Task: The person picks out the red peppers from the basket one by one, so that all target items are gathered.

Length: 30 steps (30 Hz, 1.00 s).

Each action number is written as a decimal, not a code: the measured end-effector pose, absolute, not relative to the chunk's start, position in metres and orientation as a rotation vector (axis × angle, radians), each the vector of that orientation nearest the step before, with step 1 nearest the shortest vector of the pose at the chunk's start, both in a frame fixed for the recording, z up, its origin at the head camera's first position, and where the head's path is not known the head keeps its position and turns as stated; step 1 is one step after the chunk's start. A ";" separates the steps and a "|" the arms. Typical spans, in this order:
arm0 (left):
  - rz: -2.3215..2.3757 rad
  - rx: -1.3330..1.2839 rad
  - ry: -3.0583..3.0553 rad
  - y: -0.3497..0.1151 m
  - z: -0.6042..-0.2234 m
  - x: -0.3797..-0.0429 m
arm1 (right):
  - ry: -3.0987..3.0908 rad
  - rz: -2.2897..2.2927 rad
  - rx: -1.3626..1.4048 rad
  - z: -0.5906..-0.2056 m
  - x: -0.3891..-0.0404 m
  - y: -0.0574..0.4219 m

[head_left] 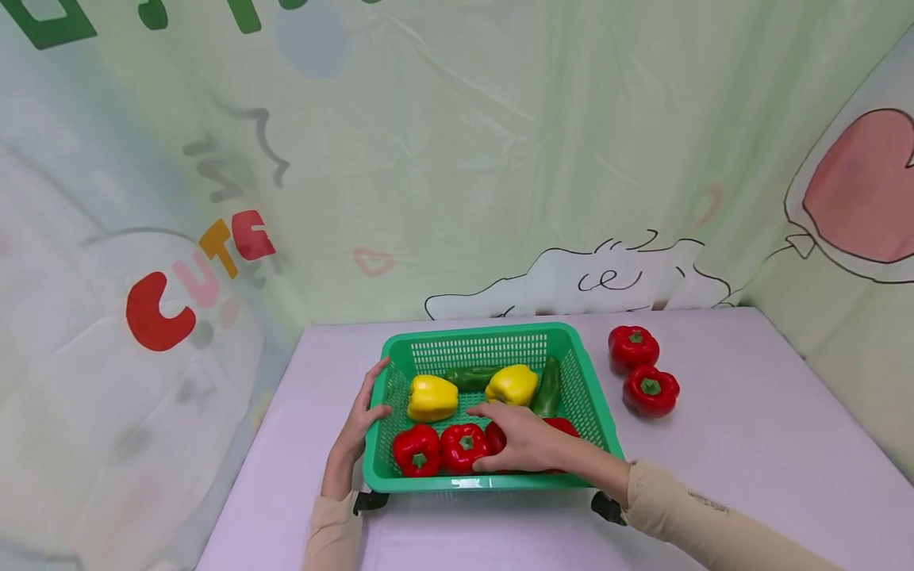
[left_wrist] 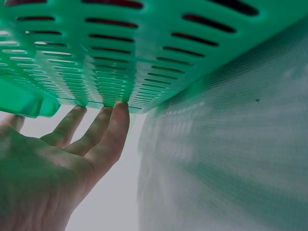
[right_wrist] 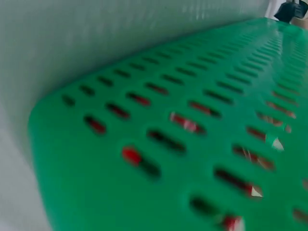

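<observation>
A green plastic basket [head_left: 493, 481] with slotted walls stands on the table. My left hand [head_left: 351, 432] is at its left side, thumb on the rim. In the left wrist view, that hand's straight fingers [left_wrist: 118, 127] touch the outer wall. Inside the basket, my right hand [head_left: 524, 436] holds a red bell pepper [head_left: 494, 435], mostly hidden under the palm. Left of it sit two red bell peppers [head_left: 466, 449]; another red pepper [head_left: 562, 426] shows behind the wrist. The right wrist view has only the basket wall [right_wrist: 96, 178], with red through its slots.
Farther back in the basket are two yellow bell peppers [head_left: 432, 398] and two green cucumbers [head_left: 547, 387]. On the table, right of the basket, lie two red bell peppers [head_left: 650, 391]. A printed curtain [head_left: 464, 159] hangs behind the lilac table [head_left: 728, 412].
</observation>
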<state>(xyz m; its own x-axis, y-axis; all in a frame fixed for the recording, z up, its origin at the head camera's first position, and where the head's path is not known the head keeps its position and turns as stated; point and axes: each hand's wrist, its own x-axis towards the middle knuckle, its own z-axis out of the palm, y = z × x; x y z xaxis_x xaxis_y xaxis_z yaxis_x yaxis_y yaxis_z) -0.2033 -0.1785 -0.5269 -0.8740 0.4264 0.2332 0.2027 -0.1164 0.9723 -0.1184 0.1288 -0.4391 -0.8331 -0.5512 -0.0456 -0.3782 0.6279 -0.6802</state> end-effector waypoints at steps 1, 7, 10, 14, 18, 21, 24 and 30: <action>2.121 0.710 1.979 -0.179 -0.526 -0.203 | 2.611 -0.998 -0.767 -0.441 -0.119 0.127; 2.118 0.678 2.002 -0.179 -0.528 -0.203 | 2.629 -0.983 -0.832 -0.451 -0.121 0.117; 2.111 0.674 2.021 -0.178 -0.528 -0.203 | 2.635 -0.989 -0.811 -0.453 -0.122 0.116; 2.104 0.666 2.039 -0.178 -0.527 -0.203 | 2.634 -1.008 -0.793 -0.455 -0.123 0.115; 2.092 0.654 2.038 -0.178 -0.530 -0.201 | 2.627 -1.026 -0.796 -0.455 -0.120 0.115; 2.097 0.663 2.028 -0.177 -0.531 -0.200 | 2.623 -1.099 -0.780 -0.452 -0.120 0.117; 2.112 0.673 2.010 -0.177 -0.530 -0.201 | 2.597 -1.211 -0.740 -0.445 -0.120 0.120; 2.116 0.664 2.003 -0.178 -0.528 -0.203 | 2.578 -1.324 -0.679 -0.433 -0.124 0.129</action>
<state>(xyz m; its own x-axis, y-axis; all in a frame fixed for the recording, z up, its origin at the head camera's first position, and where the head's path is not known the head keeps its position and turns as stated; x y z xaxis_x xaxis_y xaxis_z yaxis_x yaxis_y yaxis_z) -0.2032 -0.1780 -0.5278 -0.8902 0.4040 0.2106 0.1881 -0.0951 0.9775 -0.1242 0.1289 -0.4328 -0.8832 -0.4653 0.0592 -0.3192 0.5039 -0.8026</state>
